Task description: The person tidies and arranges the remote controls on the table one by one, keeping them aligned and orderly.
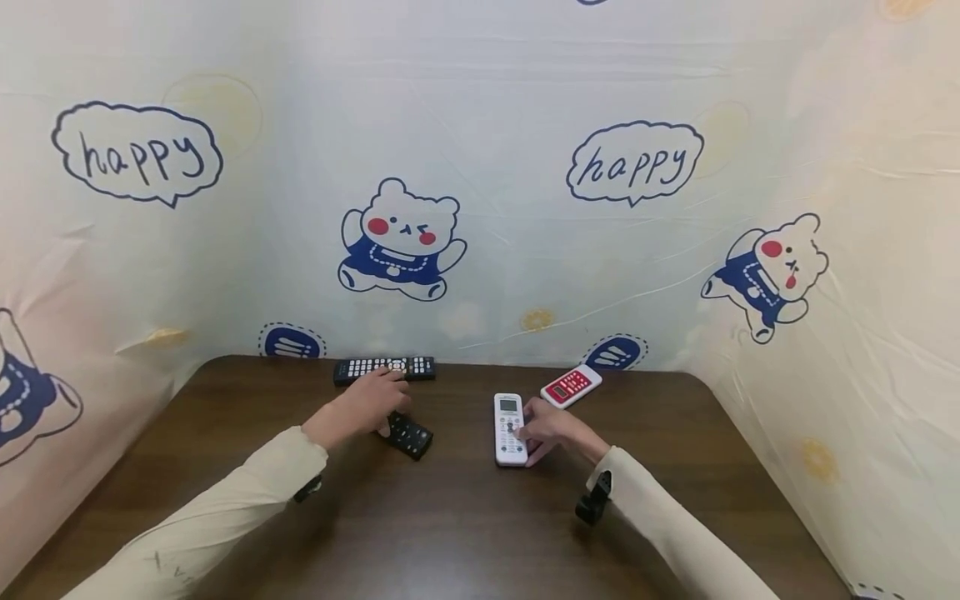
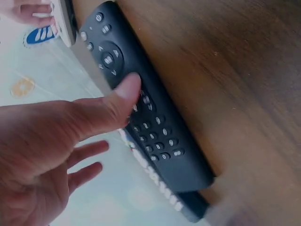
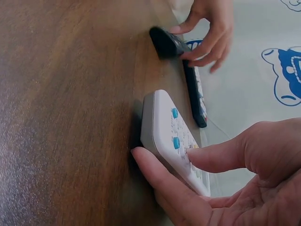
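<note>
Sleeves point(image 1: 210, 517), pale and long, are crossing the near part of the table point(image 1: 465, 533). Between them, right of centre, the white remote point(image 1: 512, 429) is pointing its screen end toward the far edge, with the right hand point(image 1: 557, 427) gripping its right side, thumb pressing on the keys and a finger curling against the edge. Left of it, the short remote point(image 1: 408, 436) is tilting in the grasp of the left hand point(image 1: 363, 408), its thumb resting on the face and fingers bracing behind.

Both are looking like stiff, light plastic, probably sliding easily on smooth wood and not very fragile, though the white remote's screen is likely wanting care. Pinching the long edges near the middle should be giving balance and sparing the keys.

Brand marks are not showing legibly; the key legends and screen are staying too small or blurred for sure reading.

Farther out, the long remote point(image 1: 367, 365) is lying beyond the left hand; whether fingers are touching it, I cannot tell. The red remote point(image 1: 572, 386) is lying aslant just past the right hand. Behind, the backdrop point(image 1: 517, 83) is carrying bears point(image 1: 397, 242) and two speech bubbles point(image 1: 637, 164) reading "happy".
</note>
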### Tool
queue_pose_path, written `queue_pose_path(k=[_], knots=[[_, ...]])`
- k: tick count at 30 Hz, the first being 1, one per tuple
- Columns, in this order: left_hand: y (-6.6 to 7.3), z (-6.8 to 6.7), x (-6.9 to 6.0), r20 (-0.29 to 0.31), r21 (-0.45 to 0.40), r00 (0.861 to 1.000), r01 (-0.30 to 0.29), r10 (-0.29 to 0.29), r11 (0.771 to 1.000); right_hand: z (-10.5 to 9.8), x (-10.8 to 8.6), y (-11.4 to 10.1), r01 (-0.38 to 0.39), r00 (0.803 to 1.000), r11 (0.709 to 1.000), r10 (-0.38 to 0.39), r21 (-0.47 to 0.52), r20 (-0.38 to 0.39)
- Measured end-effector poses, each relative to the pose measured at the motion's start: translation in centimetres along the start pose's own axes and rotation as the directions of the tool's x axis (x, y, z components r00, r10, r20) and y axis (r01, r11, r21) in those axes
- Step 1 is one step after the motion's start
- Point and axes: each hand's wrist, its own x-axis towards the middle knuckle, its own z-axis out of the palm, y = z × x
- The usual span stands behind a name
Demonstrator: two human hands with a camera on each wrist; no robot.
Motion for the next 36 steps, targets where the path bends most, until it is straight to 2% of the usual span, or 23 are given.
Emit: queue_pose_path(k=[3,5,8,11,19,22,26,31,36], knots=[[-0.6,0.0,-0.2,0.062,-0.187,0.998,0.042,-0.031,0.982,-0.1,0.2,0.0,-0.008,1.0,1.0,0.008,0.03,0.005],[-0.9,0.1,-0.5,0.077,-0.302,0.996,0.067,-0.046,0.951,-0.2,0.2,0.1,-0.011,1.0,0.999,0.011,0.052,0.008],[-1.0,0.1,-1.0,0.071,-0.407,0.996,0.071,-0.046,0.911,-0.3,0.2,0.3,-0.011,1.0,0.998,0.01,0.06,0.006],[-1.0,0.1,-1.2,0.06,-0.445,0.997,0.065,-0.043,0.893,-0.4,0.1,0.2,-0.011,1.0,0.998,0.011,0.057,-0.004],[-0.5,-0.4,-1.4,0.139,-0.553,0.987,0.146,-0.081,0.82,-0.4,-0.4,0.2,-0.039,0.999,0.995,0.04,0.091,-0.011],[-0.6,-0.4,-1.7,0.126,-0.548,0.986,0.162,-0.11,0.82,-0.3,-0.2,0.1,-0.024,1.0,0.995,0.026,0.101,-0.016],[-0.7,-0.4,-1.9,0.094,-0.549,0.985,0.17,-0.142,0.819,0.0,0.0,0.0,0.014,0.998,0.998,-0.011,0.056,-0.069],[-0.7,-0.4,-1.6,0.078,-0.585,0.978,0.204,-0.195,0.785,0.1,0.3,0.1,0.051,0.99,0.999,-0.05,0.001,-0.133],[-0.7,-0.4,-1.4,0.018,-0.608,0.967,0.214,-0.256,0.765,0.0,0.5,-0.1,0.048,0.992,0.998,-0.044,0.033,-0.119]])
